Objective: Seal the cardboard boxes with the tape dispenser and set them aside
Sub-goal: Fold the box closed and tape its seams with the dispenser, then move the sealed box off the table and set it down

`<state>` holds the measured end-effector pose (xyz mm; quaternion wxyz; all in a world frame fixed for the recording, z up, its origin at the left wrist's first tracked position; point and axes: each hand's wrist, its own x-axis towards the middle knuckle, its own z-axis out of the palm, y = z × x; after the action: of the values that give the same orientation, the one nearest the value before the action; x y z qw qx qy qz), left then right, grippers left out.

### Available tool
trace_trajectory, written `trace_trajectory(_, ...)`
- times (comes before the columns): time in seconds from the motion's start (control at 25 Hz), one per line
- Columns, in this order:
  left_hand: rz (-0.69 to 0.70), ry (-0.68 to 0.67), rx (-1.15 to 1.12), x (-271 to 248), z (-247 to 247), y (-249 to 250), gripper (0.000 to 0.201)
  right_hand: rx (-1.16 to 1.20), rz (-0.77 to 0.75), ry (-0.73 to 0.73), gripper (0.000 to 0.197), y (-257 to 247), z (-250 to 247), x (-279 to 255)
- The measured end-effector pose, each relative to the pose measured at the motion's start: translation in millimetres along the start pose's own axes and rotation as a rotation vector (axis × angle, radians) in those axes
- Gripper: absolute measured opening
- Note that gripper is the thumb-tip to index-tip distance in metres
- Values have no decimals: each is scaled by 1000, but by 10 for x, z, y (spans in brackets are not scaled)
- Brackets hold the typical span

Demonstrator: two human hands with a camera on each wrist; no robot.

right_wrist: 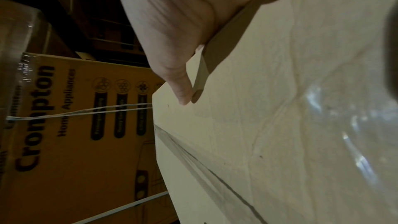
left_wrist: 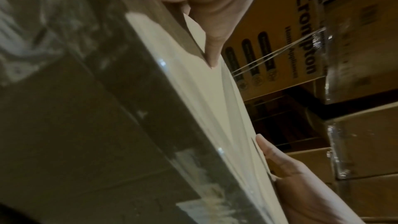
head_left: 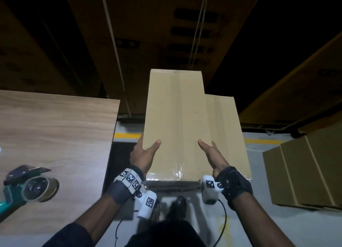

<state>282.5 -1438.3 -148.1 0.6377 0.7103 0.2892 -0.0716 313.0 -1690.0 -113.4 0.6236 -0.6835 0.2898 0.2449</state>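
Both hands are on the top box (head_left: 175, 120), one at each near corner. The left hand (head_left: 143, 155) grasps the left edge: its thumb lies flat on the taped top and the fingers go down the side, out of sight. The right hand (head_left: 212, 154) does the same on the right side, thumb on top. In the left wrist view the left thumb (left_wrist: 212, 43) presses right at the box's upper edge, and the right hand's fingers wrap the far corner. The right wrist view shows the same pinch, with clear tape running down the seam.

The box sits on top of a second box (head_left: 231, 135) that pokes out to the right and looks a bit lower. Both have tape along the middle.

The dispenser (head_left: 27, 187), teal handle and all, lies on the wooden table (head_left: 59, 128) to the left, well apart from the hands. A row of flat boxes (head_left: 303, 169) stands on the floor to the right. Big printed cartons (head_left: 148, 24) with strapping fill the dark background.
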Motion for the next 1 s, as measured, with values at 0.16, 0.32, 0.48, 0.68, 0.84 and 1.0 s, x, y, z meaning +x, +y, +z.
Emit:
trace_trajectory(0.16,-6,48,59,135,299,39,56,-17,-6,63,94,11,-106,339)
trace_trajectory(0.32,4,127,147,157,494,196,52,-31,-34,89,84,7,-228,540)
trace_trajectory(0.48,-5,153,224,127,506,205,54,-22,-39,37,81,87,-328,597)
trace_trajectory(0.68,-13,187,216,-49,596,71,55,-4,-35,9,53,183,-441,554)
trace_trajectory(0.84,6,209,224,-83,653,59,57,30,-15,-16,57,239,-462,644)
trace_trajectory(1.0,-8,164,159,-82,618,53,56,19,8,-18,79,240,-507,714)
